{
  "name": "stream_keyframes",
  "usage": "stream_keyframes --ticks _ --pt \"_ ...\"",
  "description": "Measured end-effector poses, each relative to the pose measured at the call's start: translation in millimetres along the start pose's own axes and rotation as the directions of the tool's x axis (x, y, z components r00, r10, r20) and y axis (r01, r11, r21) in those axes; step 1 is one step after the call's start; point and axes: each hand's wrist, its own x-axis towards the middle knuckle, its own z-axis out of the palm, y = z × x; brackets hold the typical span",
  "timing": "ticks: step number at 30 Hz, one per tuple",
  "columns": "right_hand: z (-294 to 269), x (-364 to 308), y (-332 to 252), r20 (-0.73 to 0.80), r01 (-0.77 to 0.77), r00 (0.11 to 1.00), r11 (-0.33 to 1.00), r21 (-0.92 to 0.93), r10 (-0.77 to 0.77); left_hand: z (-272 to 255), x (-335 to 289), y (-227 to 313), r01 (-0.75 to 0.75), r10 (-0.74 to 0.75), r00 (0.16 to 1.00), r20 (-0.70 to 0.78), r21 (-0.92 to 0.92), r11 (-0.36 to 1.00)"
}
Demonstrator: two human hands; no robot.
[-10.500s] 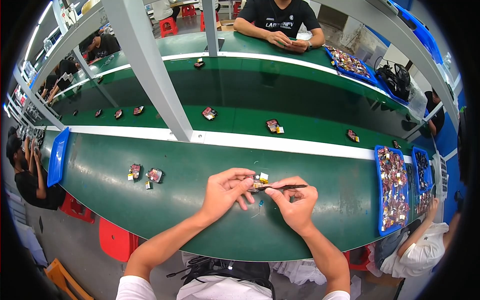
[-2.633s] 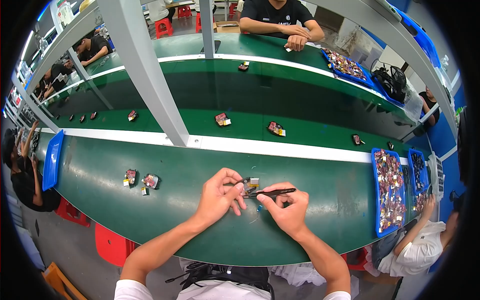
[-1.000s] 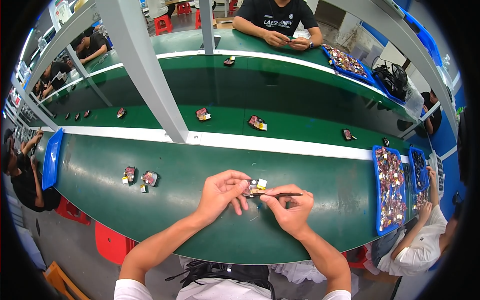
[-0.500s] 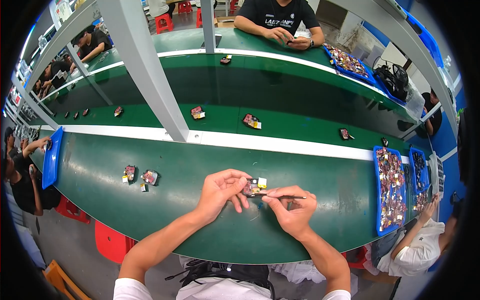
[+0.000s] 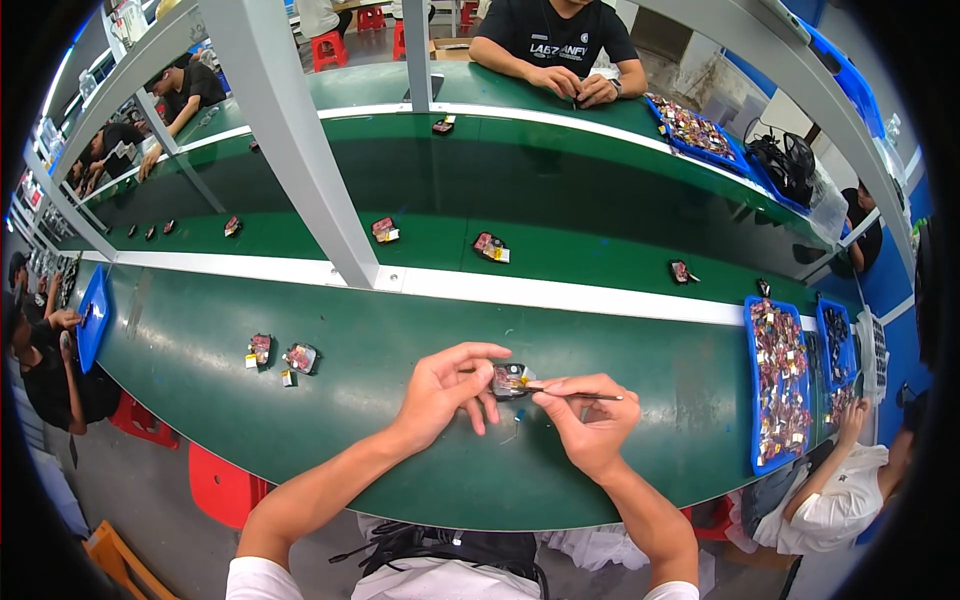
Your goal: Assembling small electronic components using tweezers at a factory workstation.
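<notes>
1. Green tabletop point(image 5: 480, 480) spreads under and around both hands in the head view; past the fingertips run a white rail point(image 5: 550, 297) and a darker green strip point(image 5: 600, 262) dotted with small circuit-board units point(image 5: 490, 247).
2. Left hand point(image 5: 445, 390): its thumb and a bent finger pinch the left edge of a black device point(image 5: 510, 380), with the index finger stretched out above it and the lower fingers loosely curled.
3. Right hand point(image 5: 595, 420): its thumb and fingers close on a thin dark tool point(image 5: 605, 397), whose tip points left and reaches the device's lower right part.
4. Between the two hands sits the black device, reddish board parts facing up; whether it touches the tabletop, I cannot tell.
5. Just below the device, between the hands, lies a tiny blue piece point(image 5: 519, 415).
6. Well to the left of the left hand lie two similar units point(image 5: 301, 358) close together, pale and yellow pieces beside them.
7. Well to the right of the right hand, a blue tray point(image 5: 754, 400) is heaped with more units.
8. Across from the hands, beyond the strip, a person in a black shirt point(image 5: 565, 45) sits with both hands together.
</notes>
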Motion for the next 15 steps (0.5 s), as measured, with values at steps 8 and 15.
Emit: stream_keyframes --ticks 8,15 --pt "-2.0 0.5 3.5 -0.041 -0.115 0.992 0.992 0.059 0.118 0.8 1.3 -1.0 0.050 -0.056 0.996 0.063 0.104 0.993" --pt "-3.4 0.9 1.5 -0.008 -0.142 0.990 0.989 0.043 0.142 7.9 0.9 -1.0 0.034 -0.046 0.995 0.083 0.138 0.990"
